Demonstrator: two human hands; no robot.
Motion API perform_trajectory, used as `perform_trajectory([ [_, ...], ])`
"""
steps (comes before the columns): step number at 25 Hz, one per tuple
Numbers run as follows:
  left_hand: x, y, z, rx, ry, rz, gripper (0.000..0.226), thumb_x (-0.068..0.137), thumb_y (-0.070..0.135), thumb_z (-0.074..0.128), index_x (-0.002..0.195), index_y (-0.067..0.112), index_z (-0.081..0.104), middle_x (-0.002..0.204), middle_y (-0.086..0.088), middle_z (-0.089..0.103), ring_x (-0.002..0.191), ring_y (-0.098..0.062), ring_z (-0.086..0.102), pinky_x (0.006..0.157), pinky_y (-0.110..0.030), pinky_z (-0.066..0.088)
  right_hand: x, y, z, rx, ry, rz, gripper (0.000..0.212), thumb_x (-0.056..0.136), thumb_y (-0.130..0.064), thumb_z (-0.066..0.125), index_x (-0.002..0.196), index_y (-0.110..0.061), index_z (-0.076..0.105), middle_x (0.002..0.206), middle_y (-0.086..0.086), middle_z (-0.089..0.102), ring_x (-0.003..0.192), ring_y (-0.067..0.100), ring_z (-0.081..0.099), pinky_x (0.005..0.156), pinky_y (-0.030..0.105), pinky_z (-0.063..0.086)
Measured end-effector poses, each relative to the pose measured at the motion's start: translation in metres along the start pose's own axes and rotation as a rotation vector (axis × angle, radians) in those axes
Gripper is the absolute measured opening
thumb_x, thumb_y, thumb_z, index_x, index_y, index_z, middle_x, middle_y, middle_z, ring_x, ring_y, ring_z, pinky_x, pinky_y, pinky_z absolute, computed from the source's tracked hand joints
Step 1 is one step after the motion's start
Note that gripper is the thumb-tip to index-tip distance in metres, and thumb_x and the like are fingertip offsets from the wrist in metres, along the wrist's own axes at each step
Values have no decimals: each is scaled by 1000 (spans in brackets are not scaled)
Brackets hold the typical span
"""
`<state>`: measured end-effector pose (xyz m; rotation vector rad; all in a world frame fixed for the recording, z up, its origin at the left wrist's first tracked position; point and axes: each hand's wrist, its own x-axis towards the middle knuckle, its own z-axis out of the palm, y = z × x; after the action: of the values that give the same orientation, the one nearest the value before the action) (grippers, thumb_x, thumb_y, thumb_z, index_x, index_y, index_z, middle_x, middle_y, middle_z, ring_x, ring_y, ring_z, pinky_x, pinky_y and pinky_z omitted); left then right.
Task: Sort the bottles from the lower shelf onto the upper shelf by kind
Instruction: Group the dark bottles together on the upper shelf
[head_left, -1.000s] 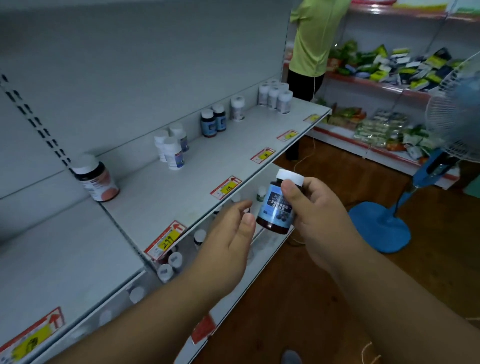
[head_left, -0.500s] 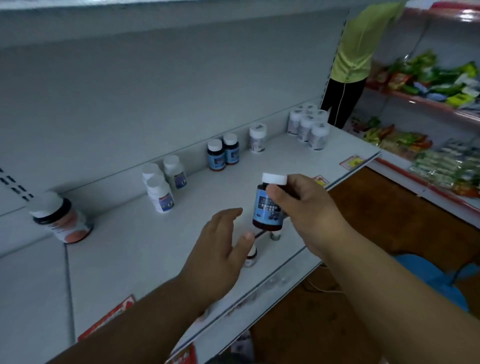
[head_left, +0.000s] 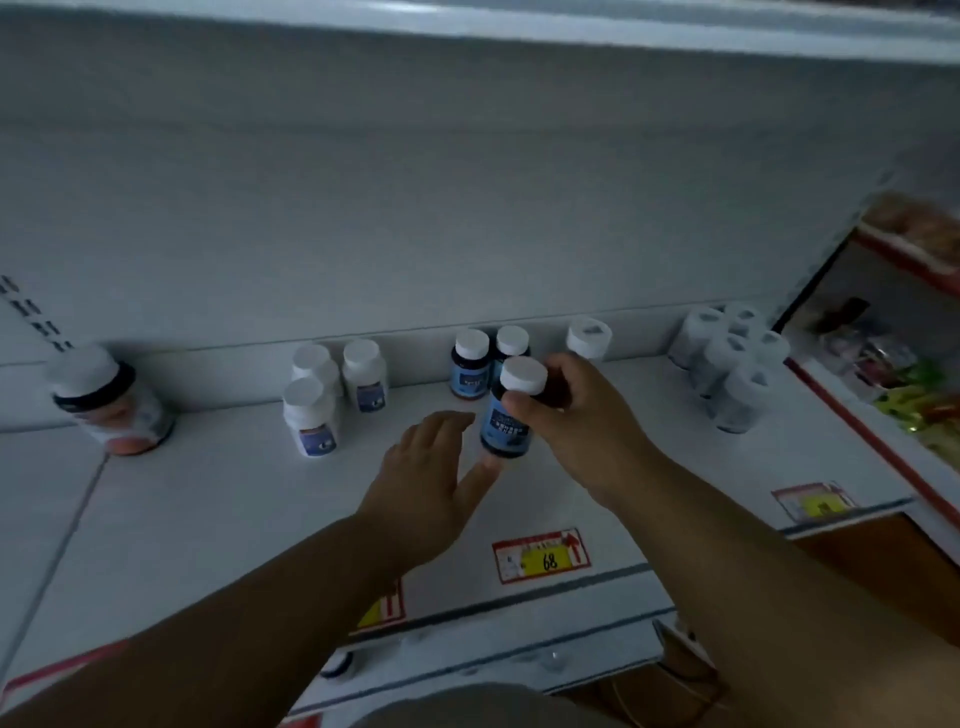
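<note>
White upper shelf (head_left: 218, 499), dim and blurred, labels unreadable; right hand (head_left: 582, 421) grips blue-labelled bottle (head_left: 506, 423) just before two matching bottles (head_left: 470, 366) at the back wall, left hand (head_left: 426, 483) spread flat beside it, lower shelf (head_left: 467, 660) mostly hidden.

Bottles on the lower shelf (head_left: 337, 665) mostly hidden beneath the upper shelf (head_left: 208, 509).

Both forearms are bare from the frame's lower edge up to the wrists, with no sleeve showing. The left hand (head_left: 423, 480) and the right hand (head_left: 582, 421) are bare too; the fingers (head_left: 524, 408) carry nothing worn that the dim, blurred view shows.
</note>
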<state>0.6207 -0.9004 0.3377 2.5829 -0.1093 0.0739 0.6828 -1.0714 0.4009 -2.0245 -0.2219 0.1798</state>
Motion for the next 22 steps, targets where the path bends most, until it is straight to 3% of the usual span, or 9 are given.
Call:
perform_trajectory([
  [4, 24, -5, 22, 258, -61, -250, 85, 87, 74, 15, 154, 23, 14, 162, -6, 13, 149, -24, 12, 120, -42, 15, 44, 17, 8, -229, -132, -166, 37, 84, -30, 76, 115, -23, 57, 109, -6, 64, 100, 12, 61, 88, 39, 54],
  [6, 35, -9, 34, 372, -128, -294, 82, 91, 71, 20, 155, 23, 3, 164, -10, -1, 150, -26, -4, 122, -44, 4, 58, 29, 14, -286, -141, -207, 34, 83, -29, 77, 111, -22, 59, 107, -4, 65, 98, 15, 62, 86, 42, 53],
  [8, 43, -11, 44, 447, -167, -317, 83, 91, 72, 17, 155, 23, -3, 162, -14, -10, 149, -28, -13, 121, -47, -2, 68, 36, 20, -338, -154, -230, 31, 84, -27, 76, 109, -20, 59, 106, -2, 65, 98, 17, 61, 82, 37, 51],
  [14, 50, -16, 49, 470, -183, -350, 89, 89, 74, 12, 154, 18, -9, 161, -14, -16, 148, -28, -19, 120, -48, -4, 78, 36, 28, -401, -139, -248, 27, 85, -25, 74, 103, -12, 59, 101, 3, 67, 91, 21, 60, 72, 33, 44],
  [22, 48, -18, 48, 419, -180, -292, 86, 89, 73, 6, 153, 19, -13, 160, -12, -20, 146, -29, -22, 120, -50, -4, 65, 35, 42, -385, -21, -102, 37, 85, -30, 73, 113, -17, 54, 112, 5, 64, 103, 23, 62, 85, 42, 51],
])
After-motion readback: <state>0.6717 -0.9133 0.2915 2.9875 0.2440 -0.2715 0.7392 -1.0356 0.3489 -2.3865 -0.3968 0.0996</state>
